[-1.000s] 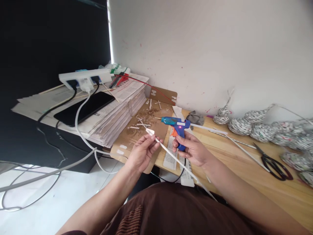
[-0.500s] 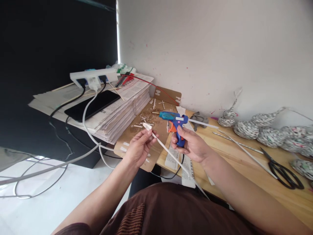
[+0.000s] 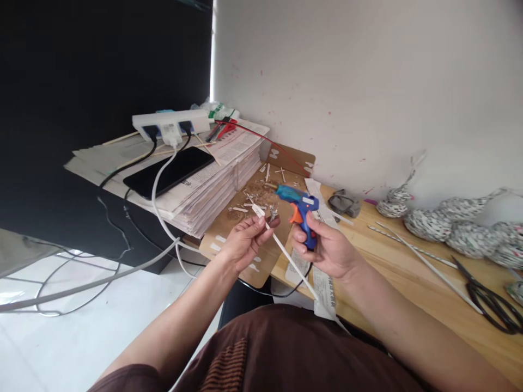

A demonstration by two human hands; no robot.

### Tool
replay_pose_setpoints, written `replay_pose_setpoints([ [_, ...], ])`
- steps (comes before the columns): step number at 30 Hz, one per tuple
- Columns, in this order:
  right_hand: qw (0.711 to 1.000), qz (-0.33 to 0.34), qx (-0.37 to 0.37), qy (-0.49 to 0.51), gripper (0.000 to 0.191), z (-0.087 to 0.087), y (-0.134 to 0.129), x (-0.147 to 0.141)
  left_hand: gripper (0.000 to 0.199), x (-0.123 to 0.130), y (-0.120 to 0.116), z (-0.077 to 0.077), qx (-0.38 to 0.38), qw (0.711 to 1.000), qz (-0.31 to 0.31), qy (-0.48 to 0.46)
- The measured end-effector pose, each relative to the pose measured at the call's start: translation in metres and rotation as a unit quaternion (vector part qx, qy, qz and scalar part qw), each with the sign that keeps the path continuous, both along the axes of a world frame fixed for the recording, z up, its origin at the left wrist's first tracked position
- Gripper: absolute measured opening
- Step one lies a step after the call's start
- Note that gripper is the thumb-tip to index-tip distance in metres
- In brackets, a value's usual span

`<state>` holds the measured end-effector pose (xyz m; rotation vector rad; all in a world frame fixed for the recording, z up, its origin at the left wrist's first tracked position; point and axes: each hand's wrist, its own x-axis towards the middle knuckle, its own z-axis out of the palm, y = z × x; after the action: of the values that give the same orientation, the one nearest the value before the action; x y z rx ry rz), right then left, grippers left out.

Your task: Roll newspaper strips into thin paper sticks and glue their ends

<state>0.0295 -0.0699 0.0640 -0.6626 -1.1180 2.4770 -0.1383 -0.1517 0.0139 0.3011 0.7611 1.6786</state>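
Note:
My left hand (image 3: 250, 242) pinches a thin rolled paper stick (image 3: 281, 247) near its flat, pointed white end. From there the stick slants down to the right, toward my lap. Wrapped round the handle of a blue hot glue gun (image 3: 300, 207) is my right hand (image 3: 329, 245). The gun's orange trigger faces left, and a clear glue stick (image 3: 342, 218) juts from its back. Its nozzle points left, above and slightly right of the paper stick's tip, apart from it. Under both lies a brown cardboard sheet (image 3: 257, 272) with paper scraps and glue bits.
At left, a newspaper stack (image 3: 229, 190) bears a black phone (image 3: 169, 171) and a white power strip (image 3: 171, 122) with cables. On the wooden table (image 3: 392, 272) at right lie black scissors (image 3: 488, 299), paper sticks (image 3: 429, 267) and several woven paper gourd shapes (image 3: 429, 224).
The view has shifted, so the surroundings sit further right. The glue gun has tilted, its nozzle end now higher than its back. Both hands keep their holds.

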Motion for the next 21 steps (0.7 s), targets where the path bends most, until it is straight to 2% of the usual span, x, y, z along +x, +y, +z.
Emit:
replay_pose_setpoints([
  [4, 0.998, -0.063, 0.010, 0.011, 0.026, 0.003, 0.007, 0.003, 0.006, -0.005, 0.006, 0.003, -0.017, 0.998, 0.054, -0.014],
  [9, 0.997, -0.072, 0.036, -0.024, 0.029, -0.006, 0.005, 0.002, 0.004, -0.015, 0.018, 0.017, -0.022, 0.994, 0.110, 0.014],
  [14, 0.988, -0.079, 0.124, -0.052, 0.029, -0.009, 0.001, 0.006, 0.006, -0.013, 0.013, 0.016, -0.024, 0.994, 0.105, 0.020],
  [21, 0.956, -0.093, 0.251, -0.119, 0.026, 0.002, -0.019, 0.021, 0.003, 0.008, -0.001, 0.013, -0.038, 0.996, 0.074, 0.020],
])
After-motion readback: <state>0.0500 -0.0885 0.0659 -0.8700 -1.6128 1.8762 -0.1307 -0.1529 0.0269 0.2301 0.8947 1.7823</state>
